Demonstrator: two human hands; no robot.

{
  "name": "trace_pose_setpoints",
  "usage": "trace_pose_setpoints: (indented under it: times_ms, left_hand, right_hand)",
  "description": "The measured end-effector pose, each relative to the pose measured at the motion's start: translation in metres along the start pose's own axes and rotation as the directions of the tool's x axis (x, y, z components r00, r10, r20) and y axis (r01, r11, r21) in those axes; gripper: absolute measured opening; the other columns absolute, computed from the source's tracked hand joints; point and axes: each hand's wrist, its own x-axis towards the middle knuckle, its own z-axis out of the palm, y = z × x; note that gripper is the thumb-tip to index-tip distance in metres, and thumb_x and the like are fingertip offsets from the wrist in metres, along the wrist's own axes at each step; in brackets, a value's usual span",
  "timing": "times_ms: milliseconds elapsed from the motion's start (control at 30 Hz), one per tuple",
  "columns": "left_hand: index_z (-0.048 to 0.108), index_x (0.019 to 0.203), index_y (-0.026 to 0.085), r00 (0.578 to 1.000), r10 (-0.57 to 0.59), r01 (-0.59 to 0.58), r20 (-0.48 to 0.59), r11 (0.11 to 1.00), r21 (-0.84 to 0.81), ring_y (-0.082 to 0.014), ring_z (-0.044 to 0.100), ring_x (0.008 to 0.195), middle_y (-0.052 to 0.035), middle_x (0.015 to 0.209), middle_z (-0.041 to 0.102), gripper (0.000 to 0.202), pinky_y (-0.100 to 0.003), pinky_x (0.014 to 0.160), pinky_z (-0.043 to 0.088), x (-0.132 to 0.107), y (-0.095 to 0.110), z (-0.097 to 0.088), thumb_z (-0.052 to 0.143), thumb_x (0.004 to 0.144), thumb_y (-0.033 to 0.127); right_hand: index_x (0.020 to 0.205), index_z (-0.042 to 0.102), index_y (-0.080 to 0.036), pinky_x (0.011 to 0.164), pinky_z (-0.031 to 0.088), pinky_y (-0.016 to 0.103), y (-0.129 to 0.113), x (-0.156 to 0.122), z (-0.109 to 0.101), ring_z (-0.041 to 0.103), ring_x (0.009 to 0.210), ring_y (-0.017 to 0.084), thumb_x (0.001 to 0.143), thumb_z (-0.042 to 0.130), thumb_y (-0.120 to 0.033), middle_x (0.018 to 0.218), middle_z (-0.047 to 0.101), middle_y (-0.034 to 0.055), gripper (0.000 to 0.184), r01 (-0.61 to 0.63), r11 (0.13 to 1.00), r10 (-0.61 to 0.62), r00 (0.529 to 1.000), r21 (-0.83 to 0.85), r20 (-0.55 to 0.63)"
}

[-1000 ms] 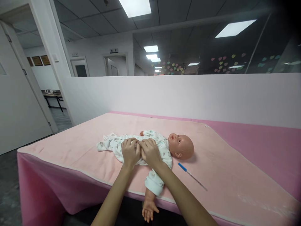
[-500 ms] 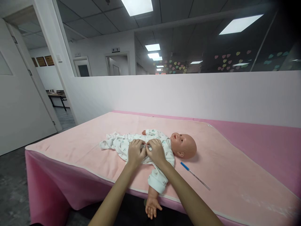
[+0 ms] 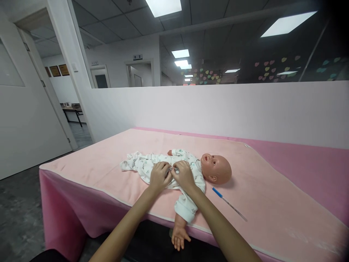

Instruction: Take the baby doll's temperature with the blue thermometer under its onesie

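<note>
A baby doll (image 3: 220,170) lies on its back, head to the right, in a white patterned baby outfit (image 3: 144,163). My left hand (image 3: 159,176) and my right hand (image 3: 184,175) meet over its belly, fingertips pinched close together. Between them shows a thin white tie string (image 3: 171,168) of the outfit, gripped at both sides; its ends are hidden by my fingers. One doll arm, its sleeve (image 3: 185,208) bunched up, hangs its bare hand (image 3: 180,237) over the near table edge. The other doll hand (image 3: 169,153) rests on the far side.
A thin clear stick with a blue end (image 3: 217,192) lies right of the doll. Beneath is a pale pink mat (image 3: 272,203) over a darker pink cover (image 3: 313,163). A low white wall (image 3: 218,109) stands behind; a door (image 3: 29,109) is at left.
The whole view has shifted slightly, so the scene sits a little further right. Both hands stay together over the doll's belly, fingers moving only slightly on the string.
</note>
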Motion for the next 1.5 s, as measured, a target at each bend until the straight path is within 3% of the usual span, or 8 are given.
trace_pose_setpoints:
  times_ms: [367, 567, 1000, 1267, 1500]
  left_hand:
    - [0.051, 0.084, 0.018, 0.992, -0.091, 0.082, -0.092, 0.992, -0.093, -0.0144, 0.047, 0.079, -0.0022, 0.081, 0.055, 0.012, -0.029, 0.074, 0.035, -0.0002, -0.0005, 0.0009, 0.041, 0.078, 0.023]
    - [0.051, 0.092, 0.020, 0.994, -0.086, 0.081, -0.066, 0.994, -0.078, -0.0145, 0.048, 0.085, -0.0010, 0.087, 0.057, 0.018, -0.029, 0.079, 0.034, 0.0002, 0.0014, -0.0003, 0.045, 0.075, 0.020]
    - [0.050, 0.092, 0.019, 0.985, -0.107, 0.089, -0.132, 0.987, -0.133, -0.0147, 0.047, 0.084, -0.0017, 0.086, 0.056, 0.018, -0.029, 0.077, 0.035, -0.0033, -0.0007, 0.0042, 0.046, 0.075, 0.016]
    - [0.051, 0.086, 0.018, 0.978, -0.097, 0.084, -0.186, 0.993, -0.077, -0.0149, 0.047, 0.079, -0.0028, 0.080, 0.055, 0.011, -0.029, 0.074, 0.035, -0.0037, 0.0030, 0.0038, 0.045, 0.077, 0.022]
    - [0.048, 0.088, 0.017, 0.983, -0.068, 0.055, -0.170, 0.995, -0.079, -0.0150, 0.046, 0.077, -0.0033, 0.080, 0.053, 0.015, -0.029, 0.072, 0.037, -0.0039, 0.0047, 0.0028, 0.044, 0.073, 0.018]
  right_hand:
    - [0.073, 0.053, -0.018, 0.075, 0.032, 0.029, -0.0023, -0.0007, -0.0040, 0.047, 0.075, 0.015, 0.080, 0.041, -0.018, 0.071, 0.055, 0.0017, 0.014, 0.039, 0.999, -0.039, 0.999, -0.032, 0.011]
    - [0.068, 0.051, -0.018, 0.073, 0.033, 0.029, -0.0011, -0.0013, -0.0010, 0.046, 0.072, 0.015, 0.077, 0.044, -0.018, 0.067, 0.053, 0.0019, 0.012, 0.032, 0.998, -0.032, 0.999, -0.057, 0.001]
    - [0.068, 0.052, -0.017, 0.073, 0.033, 0.029, -0.0007, -0.0018, 0.0006, 0.046, 0.073, 0.015, 0.076, 0.043, -0.017, 0.067, 0.053, 0.0019, 0.012, 0.043, 0.995, -0.044, 0.999, -0.089, -0.006]
    - [0.072, 0.052, -0.018, 0.072, 0.032, 0.029, -0.0014, -0.0020, 0.0004, 0.047, 0.073, 0.016, 0.082, 0.038, -0.019, 0.068, 0.054, 0.0023, 0.017, 0.046, 0.988, -0.045, 0.999, -0.150, 0.011]
    - [0.071, 0.049, -0.018, 0.071, 0.032, 0.029, -0.0011, -0.0015, 0.0001, 0.047, 0.071, 0.015, 0.084, 0.036, -0.018, 0.069, 0.054, 0.0016, 0.019, 0.047, 0.988, -0.044, 0.999, -0.150, 0.019]
